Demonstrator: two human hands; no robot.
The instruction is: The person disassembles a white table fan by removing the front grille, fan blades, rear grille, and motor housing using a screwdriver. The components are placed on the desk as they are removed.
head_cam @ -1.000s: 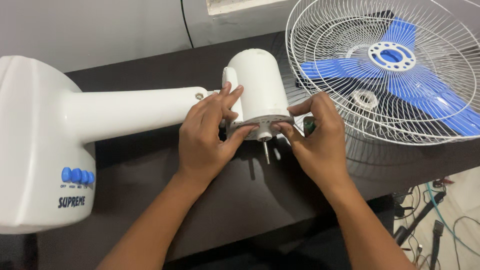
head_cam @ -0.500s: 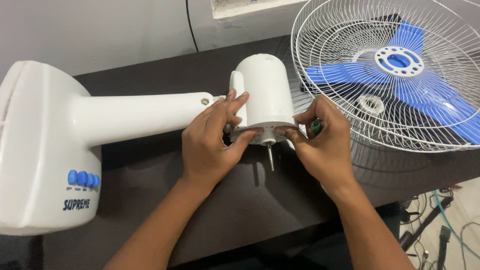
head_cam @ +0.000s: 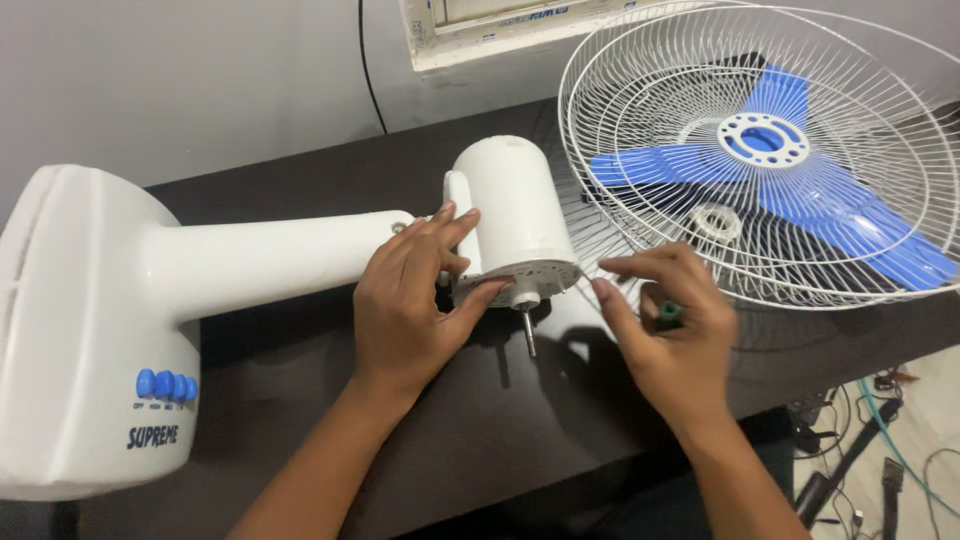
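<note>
A white fan body lies on its side on the dark table (head_cam: 480, 420). Its motor housing (head_cam: 512, 210) faces me, with a bare metal shaft (head_cam: 527, 332) sticking out of the front plate. My left hand (head_cam: 410, 300) grips the housing's left side, thumb pressed on the front plate. My right hand (head_cam: 672, 335) hovers just right of the housing, apart from it, fingers curled around a small green-handled tool (head_cam: 668, 314). The fan's neck (head_cam: 270, 255) runs left to a wide white base (head_cam: 80, 330) with blue buttons (head_cam: 165, 386).
A white wire guard (head_cam: 770, 160) rests on the table at the right, with a blue three-blade propeller (head_cam: 770, 150) and a white ring nut (head_cam: 716, 222) under it. Cables and tools (head_cam: 860, 450) lie on the floor at lower right. A grey wall stands behind.
My right hand has let go of the motor's front plate and drawn back to the right and toward me, still holding the green tool. The left hand keeps its grip.
</note>
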